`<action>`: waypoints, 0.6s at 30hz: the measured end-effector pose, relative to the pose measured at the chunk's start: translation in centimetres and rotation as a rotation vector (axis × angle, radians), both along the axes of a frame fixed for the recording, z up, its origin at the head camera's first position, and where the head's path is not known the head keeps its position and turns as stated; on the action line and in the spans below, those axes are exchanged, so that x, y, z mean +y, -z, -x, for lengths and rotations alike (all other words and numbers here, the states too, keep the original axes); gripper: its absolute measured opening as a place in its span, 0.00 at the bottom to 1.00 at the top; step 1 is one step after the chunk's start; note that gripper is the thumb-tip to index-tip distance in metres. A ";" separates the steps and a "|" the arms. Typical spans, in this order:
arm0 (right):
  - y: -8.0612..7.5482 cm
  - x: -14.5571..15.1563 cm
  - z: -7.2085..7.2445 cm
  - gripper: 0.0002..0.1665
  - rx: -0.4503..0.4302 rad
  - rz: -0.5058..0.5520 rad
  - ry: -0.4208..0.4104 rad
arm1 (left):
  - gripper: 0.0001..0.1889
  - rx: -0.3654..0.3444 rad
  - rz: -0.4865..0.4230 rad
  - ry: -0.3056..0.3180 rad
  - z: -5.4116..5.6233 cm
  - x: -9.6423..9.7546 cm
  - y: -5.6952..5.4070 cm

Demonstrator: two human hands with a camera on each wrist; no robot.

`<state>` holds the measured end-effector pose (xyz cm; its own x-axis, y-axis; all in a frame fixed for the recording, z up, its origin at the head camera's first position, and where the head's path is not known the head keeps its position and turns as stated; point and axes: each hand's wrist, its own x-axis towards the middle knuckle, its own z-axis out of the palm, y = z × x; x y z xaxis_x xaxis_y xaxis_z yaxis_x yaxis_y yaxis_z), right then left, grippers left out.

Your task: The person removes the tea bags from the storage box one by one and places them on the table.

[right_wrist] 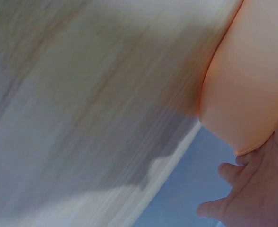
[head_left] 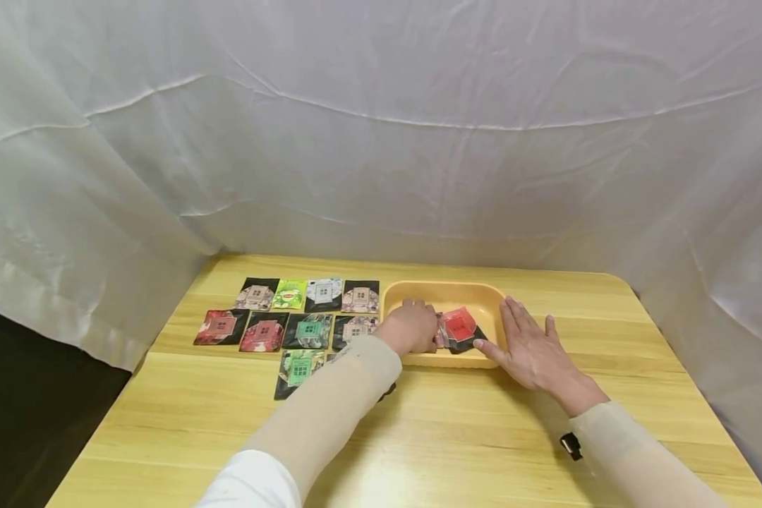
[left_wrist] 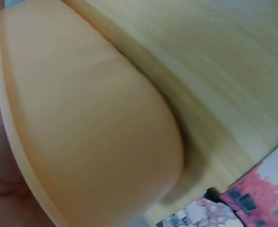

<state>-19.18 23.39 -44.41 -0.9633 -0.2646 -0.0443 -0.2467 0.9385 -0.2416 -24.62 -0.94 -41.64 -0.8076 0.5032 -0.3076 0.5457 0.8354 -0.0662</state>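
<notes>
My left hand (head_left: 411,327) reaches over the near left side of a yellow plastic tray (head_left: 444,360), its fingers bent down inside. Its fingertips are right at the edge of a pinkish tea bag packet (head_left: 442,331); I cannot tell whether they pinch it. Beside that lies a red and black tea bag packet (head_left: 460,326). My right hand (head_left: 533,349) lies along the tray's right rim, fingers straight and spread, the thumb reaching over the near corner. In the left wrist view the tray wall (left_wrist: 91,113) hides most of the left hand.
Left of the tray, tea bag packets lie in rows on the wooden table (head_left: 184,423), among them a yellow-green packet (head_left: 288,294), a red one (head_left: 221,327) and a green one (head_left: 300,370). My left forearm covers part of the nearest row. A pale curtain (head_left: 381,141) hangs behind.
</notes>
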 end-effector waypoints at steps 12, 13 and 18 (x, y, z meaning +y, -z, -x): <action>-0.1 -0.1 -0.1 0.63 -0.001 0.001 0.006 | 0.35 -0.057 -0.082 -0.029 1.1 -0.7 -0.4; -0.1 -0.1 -0.1 0.63 0.000 0.002 0.006 | 0.35 -0.058 -0.092 -0.032 1.2 -0.8 -0.4; 0.0 0.0 0.0 0.63 0.003 0.001 0.005 | 0.37 -0.051 -0.099 -0.047 1.6 -0.8 -0.4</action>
